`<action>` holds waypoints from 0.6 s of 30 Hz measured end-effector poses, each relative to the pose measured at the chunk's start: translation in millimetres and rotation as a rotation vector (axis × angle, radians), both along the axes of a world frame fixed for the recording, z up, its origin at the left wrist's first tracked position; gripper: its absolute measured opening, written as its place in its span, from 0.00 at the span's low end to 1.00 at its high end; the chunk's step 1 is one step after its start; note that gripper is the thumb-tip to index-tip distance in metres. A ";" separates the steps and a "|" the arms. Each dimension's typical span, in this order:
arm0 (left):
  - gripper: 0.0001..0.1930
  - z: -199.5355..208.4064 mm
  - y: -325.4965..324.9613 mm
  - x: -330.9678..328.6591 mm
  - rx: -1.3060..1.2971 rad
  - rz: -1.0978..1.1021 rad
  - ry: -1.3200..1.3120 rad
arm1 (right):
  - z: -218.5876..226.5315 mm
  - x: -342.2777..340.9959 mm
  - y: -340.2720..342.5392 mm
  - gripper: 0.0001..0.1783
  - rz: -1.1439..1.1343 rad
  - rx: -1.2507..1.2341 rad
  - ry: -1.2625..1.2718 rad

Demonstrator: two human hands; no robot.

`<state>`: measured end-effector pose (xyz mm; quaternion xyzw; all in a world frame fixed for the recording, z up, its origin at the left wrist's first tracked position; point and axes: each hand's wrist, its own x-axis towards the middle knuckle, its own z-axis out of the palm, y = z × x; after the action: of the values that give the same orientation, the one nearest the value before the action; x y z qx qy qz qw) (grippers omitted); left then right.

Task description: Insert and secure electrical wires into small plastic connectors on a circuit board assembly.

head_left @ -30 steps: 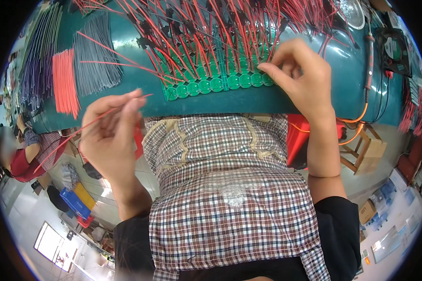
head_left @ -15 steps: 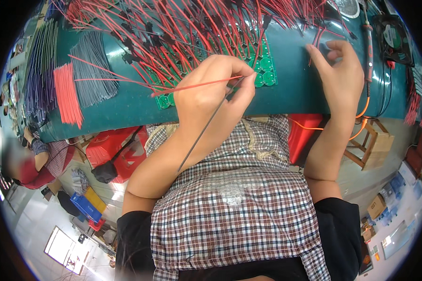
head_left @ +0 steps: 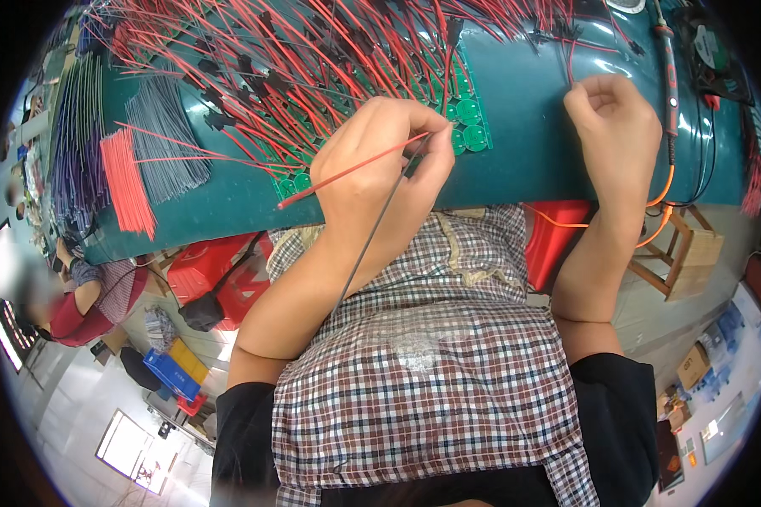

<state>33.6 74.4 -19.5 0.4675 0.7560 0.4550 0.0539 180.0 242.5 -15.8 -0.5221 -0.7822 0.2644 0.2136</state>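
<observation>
Between thumb and forefinger, my left hand (head_left: 372,160) pinches a red wire (head_left: 355,171) and a dark grey wire (head_left: 370,235). The red one lies across the back of the hand; the dark one trails down over my wrist. Behind this hand are green round circuit boards (head_left: 472,125) in a panel, thick with red and black wires ending in black connectors (head_left: 276,83). My right hand (head_left: 617,122) is over the table's right part, thumb and forefinger closed on the end of a red wire (head_left: 572,63). Whether a darker wire is in that pinch too, I cannot make out.
Bundles of red wires (head_left: 127,182), grey wires (head_left: 167,139) and dark purple wires (head_left: 80,144) lie left on the green table (head_left: 524,169). A soldering iron (head_left: 670,93) with an orange cord and a black fan (head_left: 708,55) are at the right. Another person (head_left: 89,300) sits at far left.
My right hand's thumb and fingers, apart before, have come together on the wire. My left hand keeps its pinch on the two wires. The whole view has shifted slightly.
</observation>
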 end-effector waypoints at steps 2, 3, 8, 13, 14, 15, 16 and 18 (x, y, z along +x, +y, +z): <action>0.09 -0.2 -1.5 -0.7 -0.005 -0.003 0.032 | 4.4 -0.3 -2.1 0.08 -0.007 0.015 -0.002; 0.10 0.0 -2.2 -0.8 -0.008 -0.007 0.062 | 7.3 -0.2 -3.0 0.08 -0.014 0.031 -0.007; 0.10 4.3 -1.3 3.5 -0.038 0.009 0.033 | 11.9 6.0 -0.8 0.06 -0.024 0.015 -0.009; 0.11 4.9 -0.6 3.6 -0.050 0.004 0.057 | 14.0 8.3 -2.1 0.05 -0.017 -0.079 0.098; 0.11 5.1 -0.2 3.6 -0.047 -0.001 0.065 | 13.9 8.2 -2.2 0.05 -0.016 -0.082 0.149; 0.12 5.1 0.2 3.7 -0.045 -0.007 0.073 | 13.9 8.4 -2.1 0.05 -0.016 -0.085 0.200; 0.12 5.2 0.3 3.9 -0.045 -0.008 0.074 | 13.6 8.6 -1.8 0.05 -0.016 -0.086 0.200; 0.12 5.4 0.8 4.6 -0.043 -0.009 0.069 | 12.9 9.4 -0.7 0.06 -0.031 -0.108 0.221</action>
<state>38.2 75.2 -14.2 0.4849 0.7650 0.4220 0.0400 189.4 241.7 -2.9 -0.5126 -0.7303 0.3588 0.2742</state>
